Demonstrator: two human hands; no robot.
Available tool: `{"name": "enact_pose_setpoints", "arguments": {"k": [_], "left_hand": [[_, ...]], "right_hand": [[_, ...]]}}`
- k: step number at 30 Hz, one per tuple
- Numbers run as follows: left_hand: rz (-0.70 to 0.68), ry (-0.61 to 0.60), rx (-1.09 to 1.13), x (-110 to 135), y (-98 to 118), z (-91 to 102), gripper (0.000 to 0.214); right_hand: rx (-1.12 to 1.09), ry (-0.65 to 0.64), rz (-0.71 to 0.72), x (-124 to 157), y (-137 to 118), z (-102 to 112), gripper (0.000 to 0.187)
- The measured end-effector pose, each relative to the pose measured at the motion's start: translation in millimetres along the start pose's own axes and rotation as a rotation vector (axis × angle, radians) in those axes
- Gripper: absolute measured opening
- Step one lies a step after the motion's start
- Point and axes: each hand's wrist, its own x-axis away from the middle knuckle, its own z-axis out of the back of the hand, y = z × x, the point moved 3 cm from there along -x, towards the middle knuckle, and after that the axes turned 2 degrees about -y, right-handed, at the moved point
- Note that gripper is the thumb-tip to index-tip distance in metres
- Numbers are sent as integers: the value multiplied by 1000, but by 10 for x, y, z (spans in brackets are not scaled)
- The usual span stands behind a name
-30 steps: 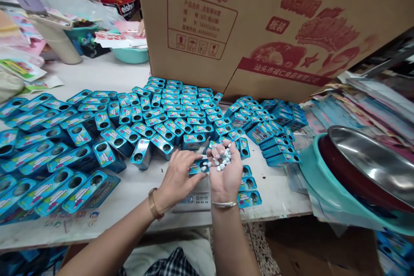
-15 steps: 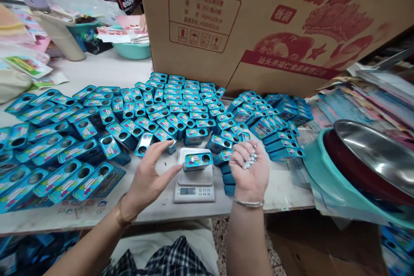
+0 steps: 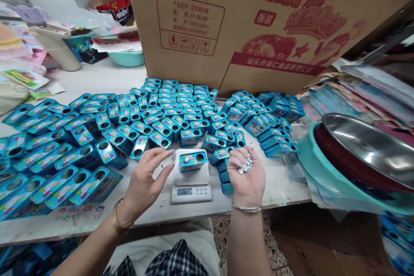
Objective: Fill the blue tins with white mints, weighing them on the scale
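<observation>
Bench with a flat white top stretched across most of the view. Toward its far edge stood a tall brown cardboard carton with red print. A dense crowd of small rectangular blue tins with round holes in their tops spread from the bench's left edge past its middle, with another cluster farther right. Near its front right corner sat a turquoise plastic basin, with a dark red basin and a tilted, shiny steel bowl stacked inside. Close to the middle of the front edge lay a flat white electronic scale with a grey display, its digits too blurred to read surely. The left hand hovered just beside the scale's left edge, thumb and forefinger wide apart. The right hand, palm upward, was right of the scale, its fingers curled in over what it held. One blue tin stood upright on the scale's platform, apart from both hands. Smallest were the round, pale blue-white pellets heaped in the right palm.
</observation>
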Motion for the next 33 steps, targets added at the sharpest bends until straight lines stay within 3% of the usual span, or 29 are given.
{"name": "enact_pose_setpoints", "arguments": {"k": [9, 19, 23, 29, 33], "left_hand": [[-116, -89, -72, -244, 150, -104, 30], [-101, -251, 24, -348, 229, -503, 42], [-91, -243, 48, -335, 180, -546, 39], [-93, -246, 50, -316, 161, -510, 44], [2, -261, 69, -273, 88, -542, 55]], "right_hand": [[25, 86, 34, -36, 171, 40, 14], [195, 104, 76, -179, 546, -110, 16], [209, 90, 79, -166, 554, -100, 17], [62, 67, -85, -205, 541, -90, 21], [84, 129, -12, -227, 479, -63, 21]]}}
